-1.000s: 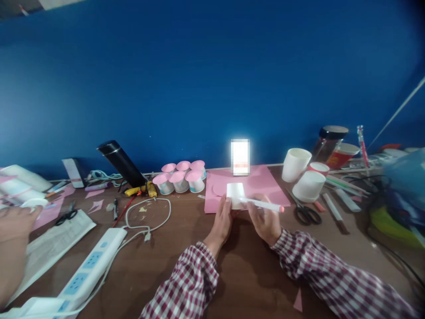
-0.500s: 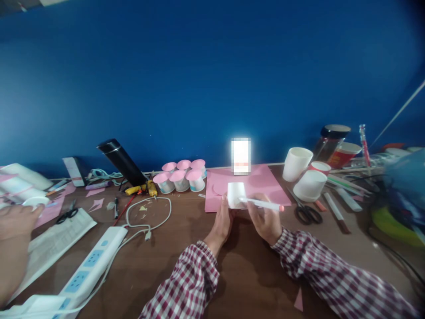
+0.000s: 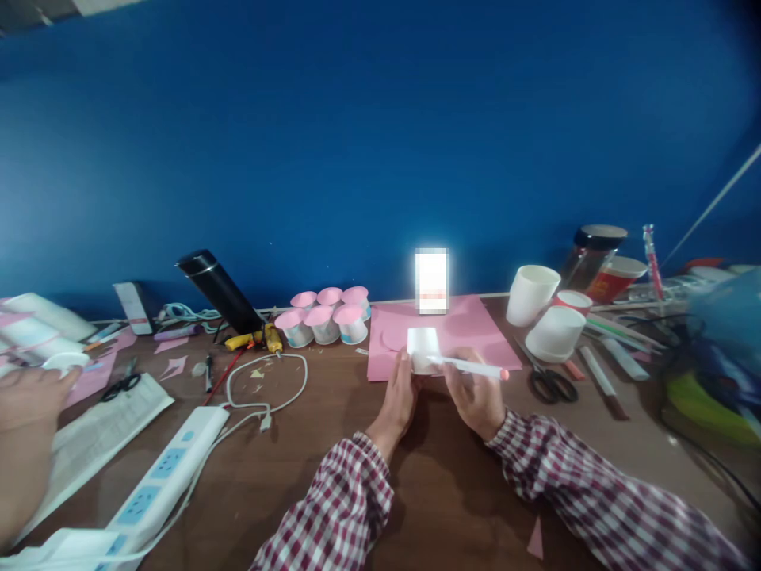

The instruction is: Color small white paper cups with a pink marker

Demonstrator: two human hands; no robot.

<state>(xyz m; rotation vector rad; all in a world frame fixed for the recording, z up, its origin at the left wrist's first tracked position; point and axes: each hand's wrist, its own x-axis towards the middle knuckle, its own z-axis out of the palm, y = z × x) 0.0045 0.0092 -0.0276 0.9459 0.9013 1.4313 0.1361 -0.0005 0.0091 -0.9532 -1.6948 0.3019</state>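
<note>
At the pink sheet (image 3: 476,325) on the tabletop (image 3: 428,476), our left hand (image 3: 397,400) grips the white paper cup (image 3: 423,349) while our right hand (image 3: 476,396) pinches a marker (image 3: 469,366) against it. We judge steadying the cup firmly and drawing slowly works best.

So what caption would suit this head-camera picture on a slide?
Left hand steadies a small white paper cup on a pink paper sheet while the right hand holds a white pink-tipped marker against it.

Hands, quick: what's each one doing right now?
Left hand: closed on the white paper cup.
Right hand: closed on a white marker, tip at the cup.
</note>
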